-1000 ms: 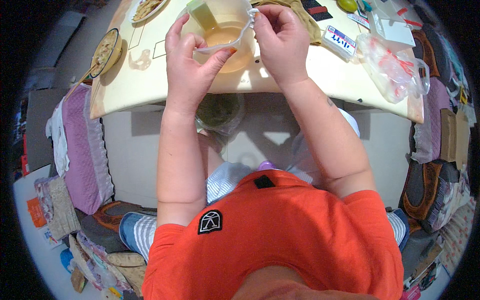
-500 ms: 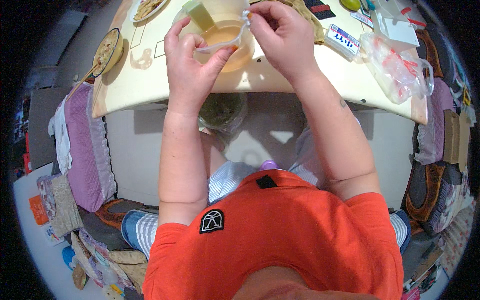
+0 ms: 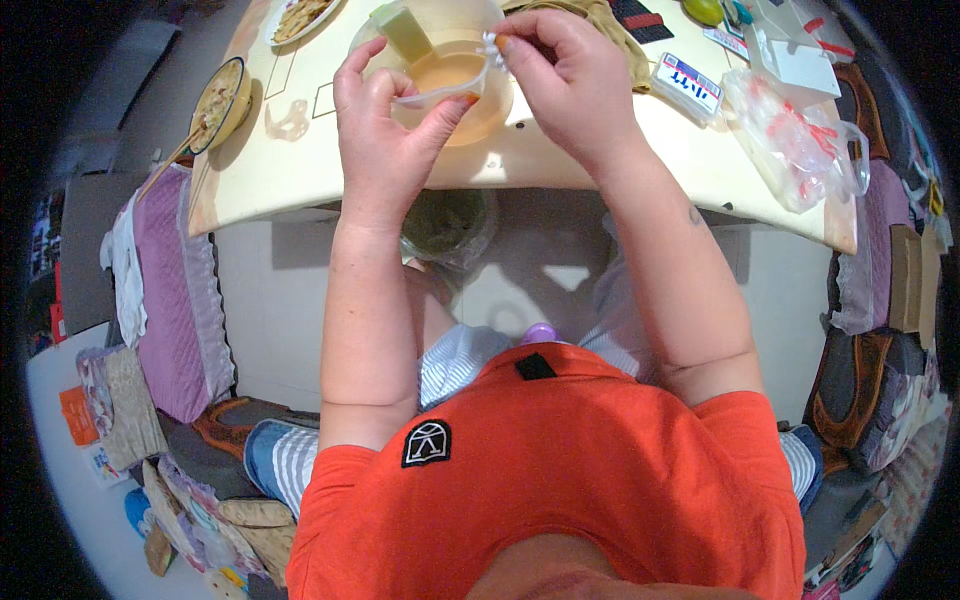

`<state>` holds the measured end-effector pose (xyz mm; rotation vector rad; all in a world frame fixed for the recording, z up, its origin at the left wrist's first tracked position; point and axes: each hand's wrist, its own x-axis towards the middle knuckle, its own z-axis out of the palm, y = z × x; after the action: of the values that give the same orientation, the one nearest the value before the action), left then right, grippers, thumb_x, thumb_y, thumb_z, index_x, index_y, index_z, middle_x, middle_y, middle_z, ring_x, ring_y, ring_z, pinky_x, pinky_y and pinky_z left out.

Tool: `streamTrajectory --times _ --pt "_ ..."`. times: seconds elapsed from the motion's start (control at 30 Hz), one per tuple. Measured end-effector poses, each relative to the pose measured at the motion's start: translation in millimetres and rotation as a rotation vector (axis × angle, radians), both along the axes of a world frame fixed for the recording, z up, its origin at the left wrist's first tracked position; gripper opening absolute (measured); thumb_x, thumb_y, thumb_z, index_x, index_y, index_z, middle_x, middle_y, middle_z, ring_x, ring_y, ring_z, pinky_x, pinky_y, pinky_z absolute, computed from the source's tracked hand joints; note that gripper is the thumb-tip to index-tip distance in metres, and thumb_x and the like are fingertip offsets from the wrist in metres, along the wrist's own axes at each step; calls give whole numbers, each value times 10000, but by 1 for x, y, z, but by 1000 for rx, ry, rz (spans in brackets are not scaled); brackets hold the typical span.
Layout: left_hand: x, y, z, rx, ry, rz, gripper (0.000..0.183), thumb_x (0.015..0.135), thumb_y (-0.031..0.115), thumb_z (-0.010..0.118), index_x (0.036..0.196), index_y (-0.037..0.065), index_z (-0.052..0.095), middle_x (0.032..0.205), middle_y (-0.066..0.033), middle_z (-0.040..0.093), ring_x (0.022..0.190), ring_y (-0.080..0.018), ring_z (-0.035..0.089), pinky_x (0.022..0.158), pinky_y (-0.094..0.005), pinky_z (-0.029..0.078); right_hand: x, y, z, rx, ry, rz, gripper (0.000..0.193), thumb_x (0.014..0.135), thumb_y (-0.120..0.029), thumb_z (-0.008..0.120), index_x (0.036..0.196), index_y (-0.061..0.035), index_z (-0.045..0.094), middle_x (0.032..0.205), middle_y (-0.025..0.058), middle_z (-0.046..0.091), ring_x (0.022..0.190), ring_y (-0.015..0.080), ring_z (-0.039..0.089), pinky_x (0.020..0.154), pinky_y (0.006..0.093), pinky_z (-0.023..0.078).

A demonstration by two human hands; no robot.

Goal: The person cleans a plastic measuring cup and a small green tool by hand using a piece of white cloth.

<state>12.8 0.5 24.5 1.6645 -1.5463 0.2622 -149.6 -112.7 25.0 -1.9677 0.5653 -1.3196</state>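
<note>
Translucent plastic makes up the container point(image 3: 465, 22) at the centre of the work; it stands over the pale table point(image 3: 300, 175), ahead of the person and a little left of the middle, with tan liquid point(image 3: 450, 70) inside; whether its base rests fully on the top is hard to tell. The left hand point(image 3: 383, 145) has thumb and forefinger closed on the near rim, its other fingers lifted and spread, a grip that probably steadies the vessel while leaving the mouth open to view; the right hand point(image 3: 578, 85) pinches a small white piece point(image 3: 490, 48) between thumb and fingertips, right by the container's rim (too small and blurred to say what it is), perhaps because only a fingertip hold suits something so slight. Pale green, a block-like thing point(image 3: 402, 32) leans inside against the far-left wall, seemingly propped there so that its upper end is clear of the liquid.

Other things sit toward the sides, which appears to give both hands room: a yellow bowl point(image 3: 240, 108) of food with chopsticks point(image 3: 165, 170) jutting past the table's edge, and a plate point(image 3: 268, 38) beyond it; to the right, a brownish cloth point(image 3: 622, 40) behind the right hand, a white packet point(image 3: 688, 85), and a crumpled clear bag point(image 3: 790, 140) near the corner.
</note>
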Motion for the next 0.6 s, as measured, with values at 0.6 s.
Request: streamTrajectory --times 0.6 --pt "3 -3 1 -14 25 -49 440 730 314 867 805 60 516 1358 -198 476 1264 -374 469 1024 -448 430 -2 20 8 -176 42 -77 130 895 -108 657 966 -6 695 832 121 671 757 218 658 698 318 516"
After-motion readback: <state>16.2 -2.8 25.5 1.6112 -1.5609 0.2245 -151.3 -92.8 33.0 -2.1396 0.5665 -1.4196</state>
